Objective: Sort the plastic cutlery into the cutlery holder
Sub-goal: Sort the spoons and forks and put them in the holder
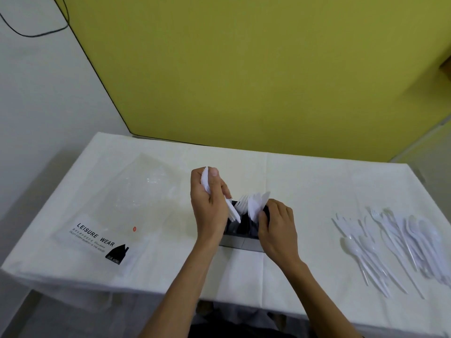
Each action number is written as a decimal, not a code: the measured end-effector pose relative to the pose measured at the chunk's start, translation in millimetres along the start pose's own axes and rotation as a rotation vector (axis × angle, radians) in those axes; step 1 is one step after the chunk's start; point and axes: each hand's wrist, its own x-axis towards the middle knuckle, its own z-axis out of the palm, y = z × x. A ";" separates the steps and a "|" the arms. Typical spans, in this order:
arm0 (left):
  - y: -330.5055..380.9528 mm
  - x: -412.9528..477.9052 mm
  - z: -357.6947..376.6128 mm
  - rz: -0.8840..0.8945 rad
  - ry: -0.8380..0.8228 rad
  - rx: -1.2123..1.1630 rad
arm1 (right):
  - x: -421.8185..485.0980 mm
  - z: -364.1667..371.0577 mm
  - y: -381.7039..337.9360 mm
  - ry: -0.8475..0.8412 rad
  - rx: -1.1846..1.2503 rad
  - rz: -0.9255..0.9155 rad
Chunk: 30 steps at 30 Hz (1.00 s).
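Left hand (pixel 210 203), at frame centre, has its grip closed round a bundle of white plastic knives (pixel 206 179), lower ends entering the black cutlery holder (pixel 240 229). Right hand (pixel 277 228) steadies the holder's right side, fingers closed on it. Forks (pixel 244 203) and further pieces already stand inside. Loose cutlery (pixel 390 245) lies unsorted at right on the worktop (pixel 305 176): roughly midway. Printed plastic bag (pixel 109 215) at left.

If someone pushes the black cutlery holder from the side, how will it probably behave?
The black cutlery holder looks small and is loaded with tall white plastic cutlery leaning out of its top, so it may tip rather than slide. The right hand rests against it, perhaps to steady it. The white tablecloth may wrinkle under it.
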 end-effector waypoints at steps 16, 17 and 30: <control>-50.6 -35.3 14.6 0.121 -0.152 0.384 | 0.1 3.9 6.2 0.014 0.053 -0.019; -50.5 -36.2 15.1 0.127 -0.155 0.382 | 0.2 3.7 5.9 0.011 0.060 -0.018; -55.5 -39.2 21.3 0.209 -0.272 0.417 | -3.2 4.8 11.4 -0.044 0.130 -0.007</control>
